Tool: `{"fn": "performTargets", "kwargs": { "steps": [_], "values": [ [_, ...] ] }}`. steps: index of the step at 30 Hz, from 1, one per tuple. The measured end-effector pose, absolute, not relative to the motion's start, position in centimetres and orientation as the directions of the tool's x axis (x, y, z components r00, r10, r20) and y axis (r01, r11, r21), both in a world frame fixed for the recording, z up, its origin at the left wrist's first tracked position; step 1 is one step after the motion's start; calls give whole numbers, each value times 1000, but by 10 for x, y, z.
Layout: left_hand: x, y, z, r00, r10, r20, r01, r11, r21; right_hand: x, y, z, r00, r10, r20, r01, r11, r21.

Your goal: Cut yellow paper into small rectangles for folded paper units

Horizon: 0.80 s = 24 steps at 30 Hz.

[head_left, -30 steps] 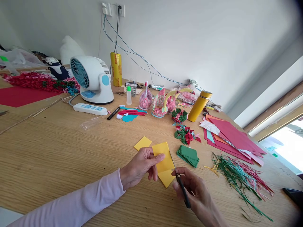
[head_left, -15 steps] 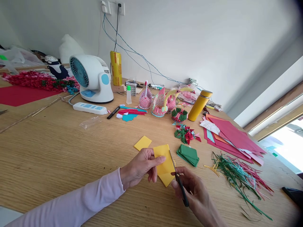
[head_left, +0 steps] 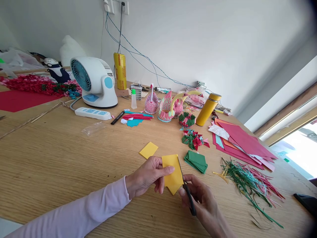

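Note:
My left hand point(head_left: 148, 175) pinches yellow paper point(head_left: 172, 165) between thumb and fingers, above the wooden table. Along the paper's right edge lie the blades of black-handled scissors point(head_left: 190, 200), which my right hand point(head_left: 203, 201) grips by the handles. Another yellow piece pokes out below the held paper; whether it is held or lies on the table I cannot tell. Just behind my left hand a small yellow stack point(head_left: 149, 150) rests on the table. Green paper rectangles point(head_left: 196, 161) lie in a pile behind my right hand.
Thin cut strips point(head_left: 252, 185) and red sheets point(head_left: 245, 138) lie at the right. Folded paper pieces point(head_left: 193, 140), paper swans point(head_left: 165, 107) and a yellow bottle point(head_left: 208, 109) stand farther back. A fan point(head_left: 94, 82) and power strip point(head_left: 92, 113) are at the left.
The thin yellow strip that curled beside the blades no longer shows there. The held paper sits slightly lower, and its lower crease has gone from sight. The view has shifted slightly.

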<state>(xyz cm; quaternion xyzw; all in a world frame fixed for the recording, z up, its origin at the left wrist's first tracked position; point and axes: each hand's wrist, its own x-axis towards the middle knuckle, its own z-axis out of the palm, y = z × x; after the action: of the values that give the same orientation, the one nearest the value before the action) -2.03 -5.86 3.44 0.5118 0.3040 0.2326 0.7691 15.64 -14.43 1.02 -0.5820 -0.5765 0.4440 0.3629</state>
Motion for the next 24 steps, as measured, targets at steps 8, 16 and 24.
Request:
{"fn": "performTargets", "kwargs": {
  "steps": [8,16,24],
  "values": [
    [-20,-57,32,735,637,-231,-32,373,927,156,-142,4,-76,990,-122,307,-93,-947],
    [-9,-57,41,787,567,-245,4,392,920,167,-154,27,-94,992,-89,301,-57,-952],
    [20,-55,46,822,514,-245,49,364,930,184,-162,33,-26,996,-84,265,-74,-961]
  ]
}}
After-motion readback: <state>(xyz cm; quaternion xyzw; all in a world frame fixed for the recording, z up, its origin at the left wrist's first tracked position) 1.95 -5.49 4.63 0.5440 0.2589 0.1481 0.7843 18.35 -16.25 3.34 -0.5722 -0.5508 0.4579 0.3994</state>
